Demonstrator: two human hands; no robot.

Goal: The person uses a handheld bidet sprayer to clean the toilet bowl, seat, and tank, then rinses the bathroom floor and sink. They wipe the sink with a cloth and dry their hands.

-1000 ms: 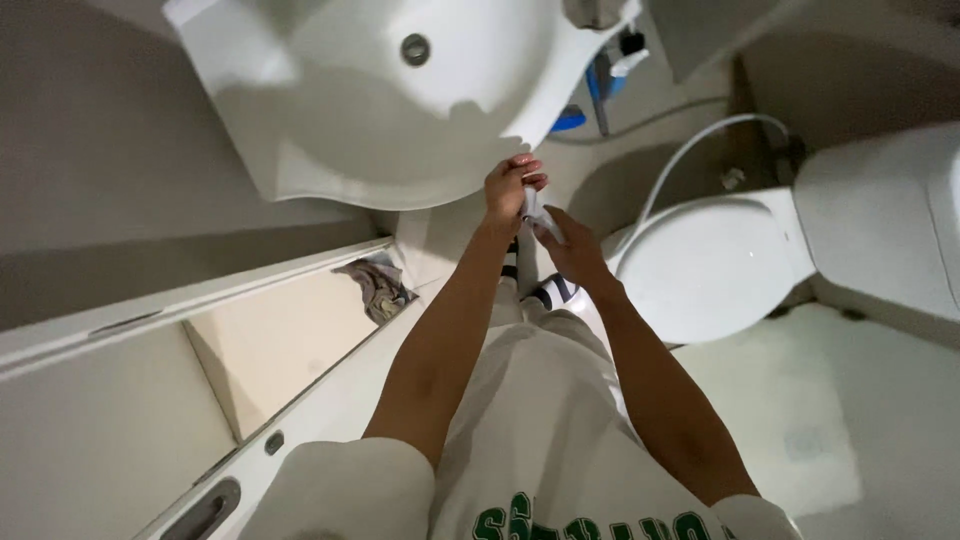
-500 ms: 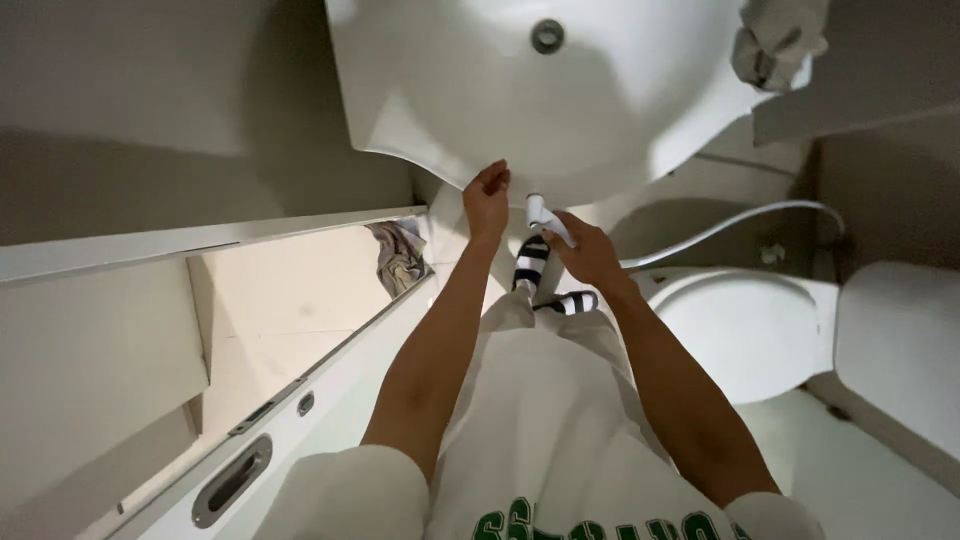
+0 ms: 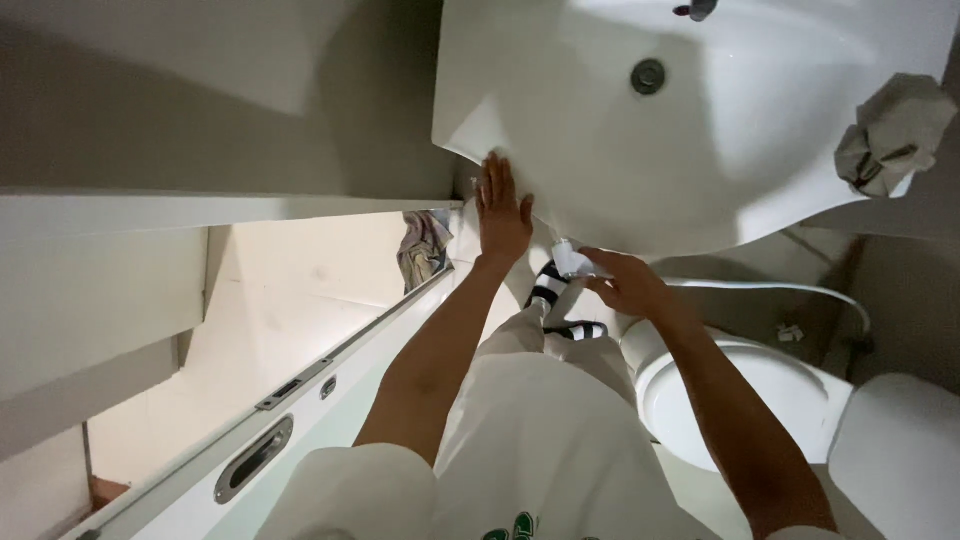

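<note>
- Against the white ceramic basin's [image 3: 560, 150] near rim, the left hand [image 3: 502, 208] now lies flat, fingers released.
- Right hand [image 3: 625, 282] stays clenched on a small white bottle [image 3: 570, 261].
- White toilet [image 3: 745, 395] at right.

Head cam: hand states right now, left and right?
Left hand: open, flat, fingers on the white sink front rim.
Right hand: closed on a small white object, kind unclear.
</note>
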